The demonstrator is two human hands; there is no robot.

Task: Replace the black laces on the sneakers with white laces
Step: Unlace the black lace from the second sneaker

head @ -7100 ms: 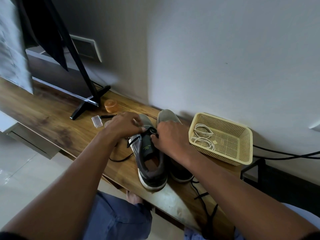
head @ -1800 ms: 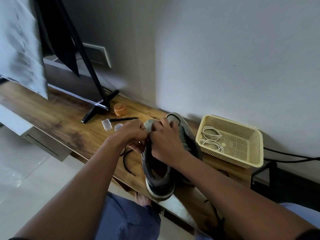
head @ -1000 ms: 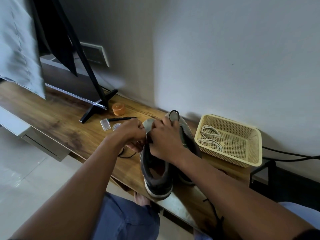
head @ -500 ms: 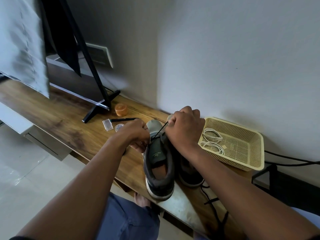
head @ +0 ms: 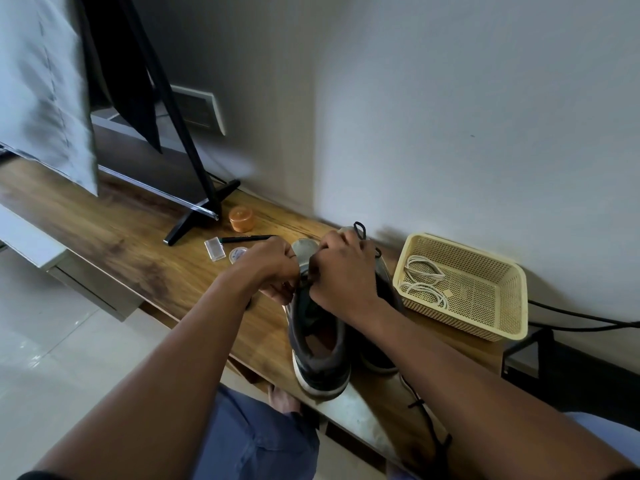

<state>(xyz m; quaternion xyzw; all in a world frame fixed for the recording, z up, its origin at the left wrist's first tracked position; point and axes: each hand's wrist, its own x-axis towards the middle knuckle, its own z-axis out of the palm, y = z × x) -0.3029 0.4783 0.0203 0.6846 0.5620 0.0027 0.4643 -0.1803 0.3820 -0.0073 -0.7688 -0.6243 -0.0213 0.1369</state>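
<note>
**Both hands engaged at the lacing of the near-left sneaker**

Two grey sneakers are stood side by side on the wooden worktop (head: 114, 244), toes toward the far wall. The left sneaker (head: 320, 355) is seen heel-on at the near edge of the worktop, its opening facing up. The right sneaker (head: 379, 362) is set just beside it and is largely covered by the right forearm.

The left hand (head: 273, 268) is held at the left side of the left sneaker's lacing area, fingers curled tightly inward; what is pinched between them cannot be told. The right hand (head: 341, 275) is placed over the tongue area, fingers curled, with a black lace (head: 360, 228) rising in a small loop past its knuckles on the far side. The hands are touching or nearly touching each other above the toe cap.

A second black lace (head: 426, 415) is trailed along the worktop near the right forearm and over the near edge.

A cream plastic basket (head: 498, 327) is stood to the right of the sneakers, close to the wall. Coiled white laces (head: 424, 284) are lying in its left end.

To the far left of the hands, an orange cap (head: 241, 219), a black pen (head: 247, 239), a small clear box (head: 214, 248) and a round disc (head: 238, 254) are noted beside a black stand foot (head: 194, 216).
</note>
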